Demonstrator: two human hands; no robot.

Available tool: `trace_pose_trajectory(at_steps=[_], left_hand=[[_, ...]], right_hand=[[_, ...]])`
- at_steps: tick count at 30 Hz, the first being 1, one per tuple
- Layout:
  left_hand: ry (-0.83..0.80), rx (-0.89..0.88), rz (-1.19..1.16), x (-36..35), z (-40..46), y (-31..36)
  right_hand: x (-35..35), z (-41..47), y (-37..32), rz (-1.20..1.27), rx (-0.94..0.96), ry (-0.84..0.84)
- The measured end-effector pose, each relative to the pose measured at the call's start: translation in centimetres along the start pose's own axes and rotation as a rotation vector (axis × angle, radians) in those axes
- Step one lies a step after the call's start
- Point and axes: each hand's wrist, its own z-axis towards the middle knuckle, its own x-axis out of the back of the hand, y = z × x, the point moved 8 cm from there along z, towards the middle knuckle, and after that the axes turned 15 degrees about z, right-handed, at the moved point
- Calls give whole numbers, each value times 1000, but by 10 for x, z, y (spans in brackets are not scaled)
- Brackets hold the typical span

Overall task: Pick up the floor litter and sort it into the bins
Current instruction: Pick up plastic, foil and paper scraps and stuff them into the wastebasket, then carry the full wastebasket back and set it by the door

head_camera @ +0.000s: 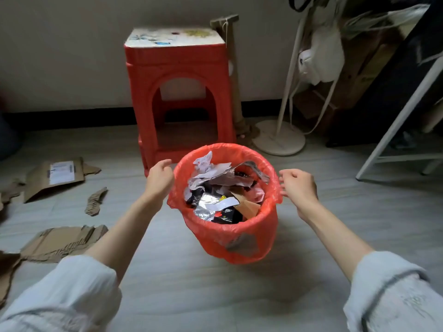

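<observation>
Two pale rolled-up sleeves (72, 291) fill the bottom corners, and from them the bare forearms reach out to either side of a bin (239, 236) lined with a red plastic bag. The left hand (160, 176) sits against the bag's rim on its own side, fingers loosely curled and empty, touching or all but touching the plastic; which, I cannot tell. The right hand (298, 188) hovers at the opposite rim, fingers spread and slightly bent, holding nothing, its fingertips just at the bag's edge. Between the two hands the bin stands on the grey floor (191, 295), full of crumpled paper, foil wrappers and a scrap of brown card (223, 190). Outward of the left hand, torn cardboard pieces (60, 243) lie flat on the floor, one with a white label (61, 172). Beyond the hands, a red plastic stool (182, 92) stands against the wall.
</observation>
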Motion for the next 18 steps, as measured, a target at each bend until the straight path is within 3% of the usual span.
trace_pose_trajectory(at_steps=[3,9,18], left_hand=[[-206,220,-248,-13,8,-14],[-478,412,-253,-27,9,-32],[-560,603,-252,-9,-24,9]], right_hand=[[-3,29,10,22,-62,48],[-24,73,50,-41,-261,-21],[8,36,13,60,-674,-198]])
